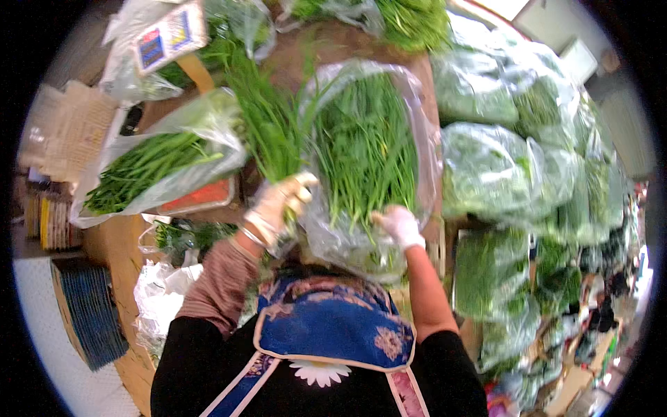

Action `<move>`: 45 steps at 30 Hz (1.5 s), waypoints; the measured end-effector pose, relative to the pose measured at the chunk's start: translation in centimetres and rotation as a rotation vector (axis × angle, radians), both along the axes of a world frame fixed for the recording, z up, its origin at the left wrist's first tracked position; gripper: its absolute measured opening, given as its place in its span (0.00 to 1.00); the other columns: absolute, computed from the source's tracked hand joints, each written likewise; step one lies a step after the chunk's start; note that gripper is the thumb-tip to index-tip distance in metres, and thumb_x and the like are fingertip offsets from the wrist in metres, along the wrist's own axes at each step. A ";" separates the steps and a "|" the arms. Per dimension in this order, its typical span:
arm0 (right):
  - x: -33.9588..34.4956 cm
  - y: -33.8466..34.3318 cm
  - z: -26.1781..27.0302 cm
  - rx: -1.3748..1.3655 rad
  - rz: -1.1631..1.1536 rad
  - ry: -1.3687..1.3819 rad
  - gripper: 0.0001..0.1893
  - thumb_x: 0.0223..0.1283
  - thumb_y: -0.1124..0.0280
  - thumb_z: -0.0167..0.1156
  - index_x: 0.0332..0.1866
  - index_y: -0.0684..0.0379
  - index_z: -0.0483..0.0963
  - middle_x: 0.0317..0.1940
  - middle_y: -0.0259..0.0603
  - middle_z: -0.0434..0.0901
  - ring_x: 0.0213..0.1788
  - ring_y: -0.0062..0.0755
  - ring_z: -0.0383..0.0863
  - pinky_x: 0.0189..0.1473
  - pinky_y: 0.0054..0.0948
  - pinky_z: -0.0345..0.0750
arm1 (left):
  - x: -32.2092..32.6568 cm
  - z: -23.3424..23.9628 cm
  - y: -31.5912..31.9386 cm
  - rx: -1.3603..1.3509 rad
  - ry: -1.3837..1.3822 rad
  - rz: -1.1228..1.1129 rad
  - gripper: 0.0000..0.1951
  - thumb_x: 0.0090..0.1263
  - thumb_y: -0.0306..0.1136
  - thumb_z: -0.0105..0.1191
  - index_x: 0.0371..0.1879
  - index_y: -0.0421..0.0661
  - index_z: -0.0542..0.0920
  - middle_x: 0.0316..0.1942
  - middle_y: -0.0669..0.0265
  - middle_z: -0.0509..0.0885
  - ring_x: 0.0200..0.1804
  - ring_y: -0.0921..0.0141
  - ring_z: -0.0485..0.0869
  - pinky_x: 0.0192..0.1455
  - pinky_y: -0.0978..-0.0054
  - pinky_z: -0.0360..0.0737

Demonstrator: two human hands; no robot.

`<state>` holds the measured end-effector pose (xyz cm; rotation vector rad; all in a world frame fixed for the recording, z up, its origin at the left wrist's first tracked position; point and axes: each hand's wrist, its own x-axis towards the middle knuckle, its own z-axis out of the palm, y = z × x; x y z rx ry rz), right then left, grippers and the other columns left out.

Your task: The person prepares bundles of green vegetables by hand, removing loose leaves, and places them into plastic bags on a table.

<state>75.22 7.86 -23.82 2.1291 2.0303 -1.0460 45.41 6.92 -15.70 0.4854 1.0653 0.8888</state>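
My left hand (281,204), in a pale glove, is closed around the lower stems of a bunch of long leafy greens (271,122). The leaves fan upward and look blurred. Right of it lies an open clear plastic bag (424,140) full of long-stemmed greens (365,140), stem ends towards me. My right hand (398,225), also gloved, is at the lower right of those stems with its fingers curled. Whether it pinches a stem or the bag's edge is not clear.
Left lies another open plastic bag (219,174) of greens, partly over a red-bottomed tray (200,198). A sign (172,39) on a brown stand rises behind. Bagged vegetables (490,172) are piled along the right. White plastic bags (161,292) and a blue-edged stack (88,313) sit lower left.
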 end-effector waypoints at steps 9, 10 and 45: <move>-1.4 -2.9 9.9 0.148 -0.290 0.837 0.06 0.59 0.69 0.60 0.33 0.60 0.77 0.22 0.35 0.76 0.25 0.20 0.76 0.26 0.20 0.75 | 5.6 -2.6 -5.3 -0.146 -0.224 -0.196 0.21 0.70 0.52 0.53 0.49 0.47 0.80 0.27 0.75 0.80 0.20 0.86 0.71 0.22 0.89 0.70; -2.8 -3.5 8.5 0.338 0.135 0.625 0.05 0.59 0.70 0.61 0.32 0.60 0.76 0.22 0.34 0.76 0.23 0.20 0.74 0.27 0.21 0.74 | 5.9 -2.3 -5.4 -0.119 -0.269 -0.184 0.24 0.68 0.56 0.52 0.46 0.46 0.81 0.30 0.72 0.84 0.19 0.83 0.71 0.21 0.87 0.70; -42.1 12.8 16.5 0.713 0.845 -0.300 0.35 0.52 0.63 0.63 0.67 0.59 0.61 0.58 0.54 0.72 0.60 0.54 0.72 0.62 0.40 0.70 | -41.6 14.5 -8.9 0.395 2.947 -0.136 0.18 0.66 0.33 0.47 0.55 0.47 0.72 0.60 0.64 0.74 0.62 0.65 0.71 0.73 0.39 0.49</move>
